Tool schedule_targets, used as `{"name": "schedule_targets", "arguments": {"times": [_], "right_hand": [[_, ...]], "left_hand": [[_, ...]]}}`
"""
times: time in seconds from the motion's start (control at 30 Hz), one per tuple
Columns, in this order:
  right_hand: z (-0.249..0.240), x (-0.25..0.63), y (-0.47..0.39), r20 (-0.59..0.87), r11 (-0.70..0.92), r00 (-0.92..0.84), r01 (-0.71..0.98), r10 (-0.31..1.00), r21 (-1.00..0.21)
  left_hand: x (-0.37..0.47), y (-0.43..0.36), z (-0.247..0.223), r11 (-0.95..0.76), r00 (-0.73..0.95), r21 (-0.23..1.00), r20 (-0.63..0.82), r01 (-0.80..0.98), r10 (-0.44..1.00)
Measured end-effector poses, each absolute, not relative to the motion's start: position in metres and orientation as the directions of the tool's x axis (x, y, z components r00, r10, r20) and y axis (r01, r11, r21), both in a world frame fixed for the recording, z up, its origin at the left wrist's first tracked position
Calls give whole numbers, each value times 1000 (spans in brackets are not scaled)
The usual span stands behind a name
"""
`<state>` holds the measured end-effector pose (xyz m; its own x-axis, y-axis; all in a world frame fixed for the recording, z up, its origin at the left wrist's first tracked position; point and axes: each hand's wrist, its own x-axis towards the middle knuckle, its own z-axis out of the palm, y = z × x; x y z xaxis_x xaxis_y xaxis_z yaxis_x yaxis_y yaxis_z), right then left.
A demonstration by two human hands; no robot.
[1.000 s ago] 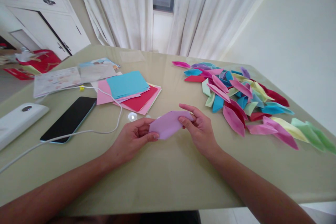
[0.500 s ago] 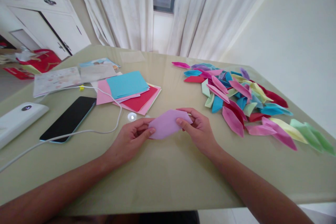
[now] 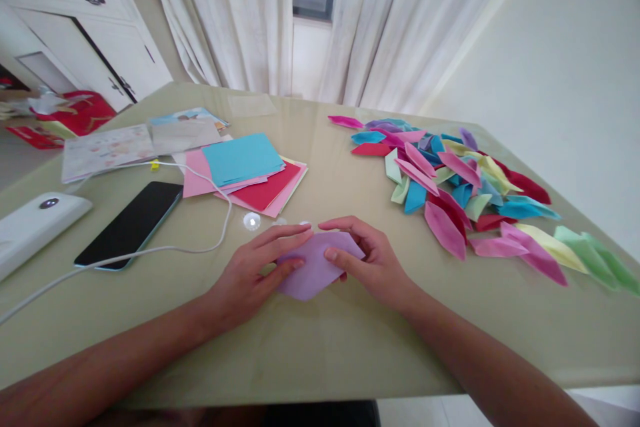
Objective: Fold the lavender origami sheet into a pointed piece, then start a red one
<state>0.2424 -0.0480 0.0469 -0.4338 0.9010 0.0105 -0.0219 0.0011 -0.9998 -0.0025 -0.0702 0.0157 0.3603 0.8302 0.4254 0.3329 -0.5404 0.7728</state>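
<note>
My left hand (image 3: 250, 275) and right hand (image 3: 379, 260) both hold the purple paper (image 3: 313, 278); beyond the table's (image 3: 320, 360) left side, the red bag's (image 3: 94, 113) contents look too blurred to tell.

Held paper (image 3: 316, 270) is between phone (image 3: 130, 225), left, and paper pile (image 3: 459, 170), right.

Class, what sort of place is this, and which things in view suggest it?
Probably a room in a home: long pale curtains hang beyond the table, a white cabinet stands at the far left, and a phone lies on the tabletop.
</note>
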Motion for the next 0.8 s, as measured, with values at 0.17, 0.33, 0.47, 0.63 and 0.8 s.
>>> {"name": "schedule_targets", "arguments": {"times": [0.17,0.33,0.47,0.63,0.8], "right_hand": [[45,242,-45,-22,-44,-425,-41,905,-998],[45,242,-46,-32,-68,-456,-63,889,-996],[45,241,-48,-34,-82,-511,-72,859,-994],[44,242,-47,7,-46,-541,-84,841,-995],[40,247,-42,176,182,-441,-29,880,-983]], "left_hand": [[-3,-71,12,-651,407,646,511,399,757],[-2,-70,14,-561,388,748,428,355,816],[-1,-68,17,-307,343,923,218,231,914],[0,-67,19,-211,270,965,164,157,949],[0,-67,18,-117,178,992,106,52,978]]}}
